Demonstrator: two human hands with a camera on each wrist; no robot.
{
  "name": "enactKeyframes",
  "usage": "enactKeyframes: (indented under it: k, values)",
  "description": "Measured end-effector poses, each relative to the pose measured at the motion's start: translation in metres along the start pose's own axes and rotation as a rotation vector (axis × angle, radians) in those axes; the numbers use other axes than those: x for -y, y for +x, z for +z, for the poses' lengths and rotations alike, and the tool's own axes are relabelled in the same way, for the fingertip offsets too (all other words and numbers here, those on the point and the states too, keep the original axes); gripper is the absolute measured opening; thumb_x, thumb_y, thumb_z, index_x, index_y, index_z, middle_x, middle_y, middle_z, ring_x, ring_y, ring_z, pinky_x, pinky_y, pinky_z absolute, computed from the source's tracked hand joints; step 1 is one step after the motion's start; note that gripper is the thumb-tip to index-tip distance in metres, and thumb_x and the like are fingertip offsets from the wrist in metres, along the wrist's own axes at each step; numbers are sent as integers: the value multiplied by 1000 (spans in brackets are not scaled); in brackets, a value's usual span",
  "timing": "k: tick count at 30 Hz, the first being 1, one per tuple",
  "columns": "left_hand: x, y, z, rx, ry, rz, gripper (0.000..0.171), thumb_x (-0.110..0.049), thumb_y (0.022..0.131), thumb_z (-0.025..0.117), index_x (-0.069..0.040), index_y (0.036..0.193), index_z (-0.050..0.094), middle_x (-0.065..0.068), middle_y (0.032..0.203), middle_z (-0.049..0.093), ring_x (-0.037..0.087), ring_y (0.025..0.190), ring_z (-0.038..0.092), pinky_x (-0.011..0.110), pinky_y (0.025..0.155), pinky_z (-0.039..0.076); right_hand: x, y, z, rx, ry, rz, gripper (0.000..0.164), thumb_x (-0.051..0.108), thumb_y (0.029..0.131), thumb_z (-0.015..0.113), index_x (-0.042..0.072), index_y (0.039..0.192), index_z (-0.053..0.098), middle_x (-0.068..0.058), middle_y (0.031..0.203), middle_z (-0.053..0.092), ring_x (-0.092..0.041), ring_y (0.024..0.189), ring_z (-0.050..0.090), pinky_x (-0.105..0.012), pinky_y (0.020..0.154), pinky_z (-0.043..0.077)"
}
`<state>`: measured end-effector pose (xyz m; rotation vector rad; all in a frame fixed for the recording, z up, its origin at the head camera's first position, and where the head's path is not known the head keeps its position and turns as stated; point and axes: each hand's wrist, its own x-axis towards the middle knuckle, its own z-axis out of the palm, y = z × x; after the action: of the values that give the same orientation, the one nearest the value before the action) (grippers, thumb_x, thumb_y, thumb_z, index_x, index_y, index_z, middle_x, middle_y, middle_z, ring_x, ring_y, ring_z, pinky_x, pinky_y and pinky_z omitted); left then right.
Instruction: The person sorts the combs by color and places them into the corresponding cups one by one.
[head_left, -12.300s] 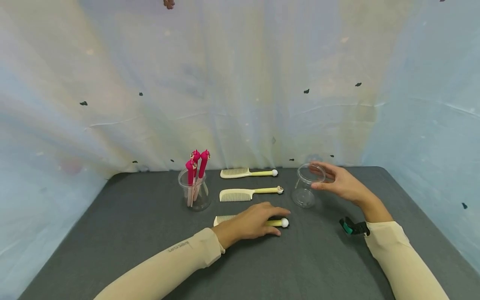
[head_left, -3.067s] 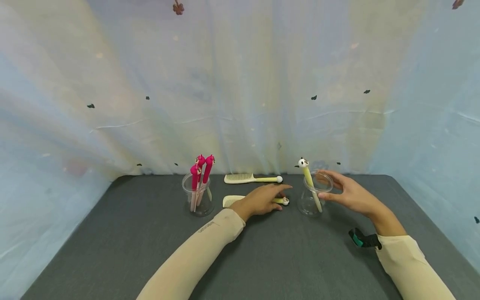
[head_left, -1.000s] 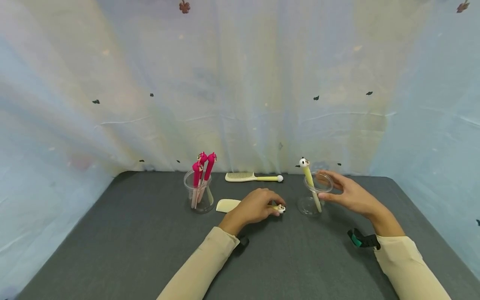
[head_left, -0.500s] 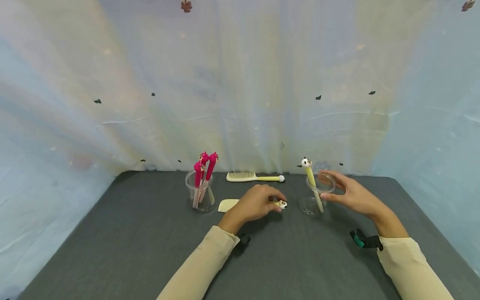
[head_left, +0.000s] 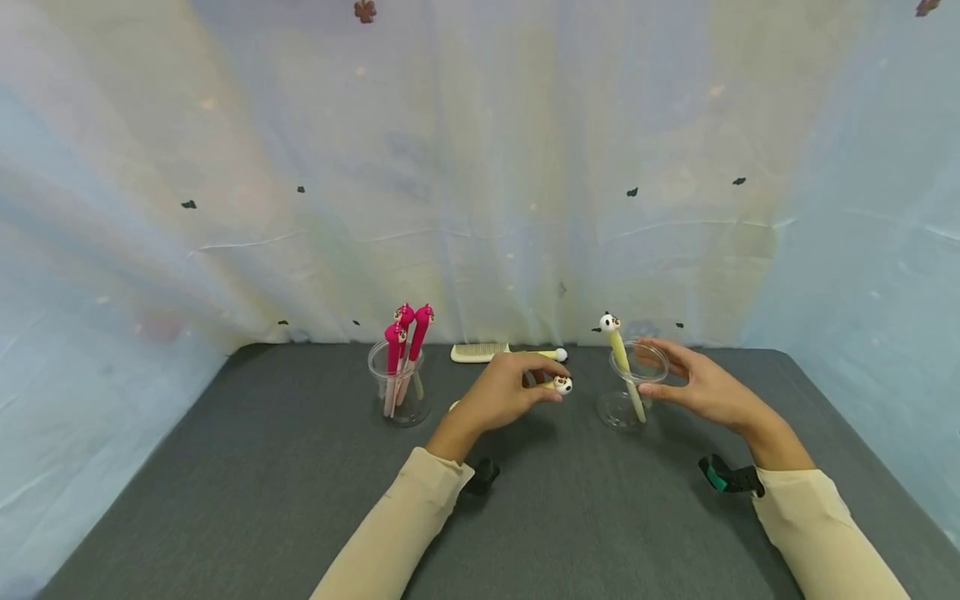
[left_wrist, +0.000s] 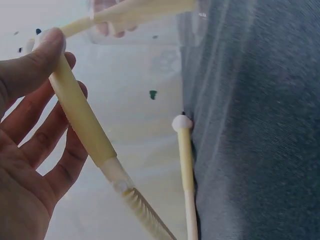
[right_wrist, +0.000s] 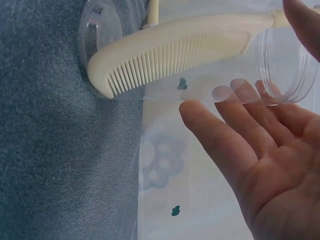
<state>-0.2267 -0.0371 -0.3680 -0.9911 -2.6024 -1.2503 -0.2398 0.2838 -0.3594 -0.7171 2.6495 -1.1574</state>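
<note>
My left hand (head_left: 498,396) pinches a cream comb (left_wrist: 85,115) by the yellow handle, just under its panda-head end, thumb against fingers. In the left wrist view the comb slants down, teeth end lowest; from the head most of it is hidden behind the hand. My right hand (head_left: 701,387) curls round the rim of a clear plastic cup (head_left: 617,408) standing on the table. Inside that cup a second comb (right_wrist: 170,45) leans with its panda head up and its teeth down. A third comb (head_left: 480,353) lies flat near the table's back edge, partly behind my left hand.
Another clear cup (head_left: 411,412) stands to the left, holding several magenta-topped sticks (head_left: 420,333) with small animal heads. The dark grey table (head_left: 262,483) ends at a pale patterned curtain (head_left: 480,183) behind. A black wrist strap (head_left: 731,477) hangs below the right wrist.
Since 12 seconds ago, the front comb has gone into the right cup. My left hand has since gripped the middle comb and now raises it off the table. The right hand stays at the cup.
</note>
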Motion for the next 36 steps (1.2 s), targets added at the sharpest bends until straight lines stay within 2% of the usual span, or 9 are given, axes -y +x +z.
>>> enactKeyframes:
  k: [10, 15, 21, 26, 31, 36]
  values:
    - [-6, -2, -13, -95, -123, -42, 32, -21, 85, 79, -21, 117, 73, -5, 102, 72, 8, 89, 63, 23, 79, 56, -1, 0, 0, 3, 2, 9, 76, 34, 98, 64, 16, 159, 23, -19, 157, 38, -49, 147, 27, -72, 106, 33]
    - [-11, -3, -20, -163, -189, -54, 30, -19, 86, 79, -21, 116, 73, -3, 101, 72, 10, 91, 63, 26, 81, 57, -1, -1, 0, 1, 0, 6, 76, 34, 98, 64, 16, 159, 23, -19, 157, 38, -49, 147, 27, -72, 106, 33]
    - [-15, -3, -28, -249, -225, -70, 30, -19, 87, 79, -23, 116, 73, -1, 99, 73, 14, 90, 67, 28, 80, 57, -1, 0, 0, 1, -6, 2, 76, 34, 98, 64, 15, 159, 22, -19, 157, 38, -48, 147, 28, -72, 105, 34]
    - [-17, -2, -33, -340, -295, -77, 30, -15, 87, 78, -17, 116, 73, 5, 106, 74, 19, 97, 68, 32, 84, 58, 0, 0, -2, 4, -4, -1, 76, 33, 98, 64, 17, 159, 22, -18, 158, 38, -48, 147, 27, -72, 106, 34]
    - [-18, -2, -34, -416, -394, -133, 32, -11, 86, 78, -14, 117, 72, 8, 110, 73, 19, 101, 68, 36, 89, 57, 1, -1, -3, 8, 2, -3, 75, 33, 98, 65, 18, 159, 23, -17, 159, 37, -47, 148, 26, -72, 106, 33]
    - [-17, -3, -37, -438, -437, -183, 34, -10, 86, 78, -12, 119, 71, 9, 113, 72, 19, 103, 69, 35, 88, 57, 1, -4, -2, 4, -8, 7, 75, 34, 98, 64, 18, 159, 23, -18, 158, 38, -48, 147, 27, -73, 105, 33]
